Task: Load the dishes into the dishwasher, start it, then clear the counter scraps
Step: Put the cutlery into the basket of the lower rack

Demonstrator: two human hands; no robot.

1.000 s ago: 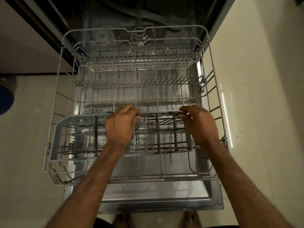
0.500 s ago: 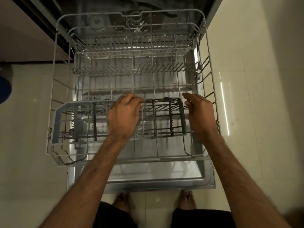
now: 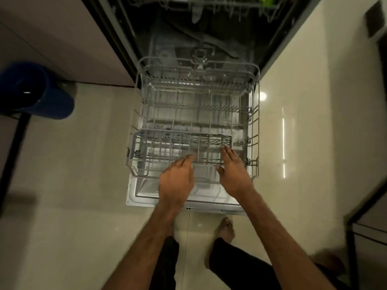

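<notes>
Both grips spread, holding nothing: left hand (image 3: pixel 177 181) and right hand (image 3: pixel 234 174) hang flat above the grey basket (image 3: pixel 134 147).

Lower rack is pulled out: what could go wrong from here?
1. The grey wire lower rack and steel-lined dishwasher door jut out just ahead of the bare feet; a step forward could stub a toe.
2. The grey plastic cutlery basket may sit loose; the open left hand and right hand over it could knock it askew.
</notes>
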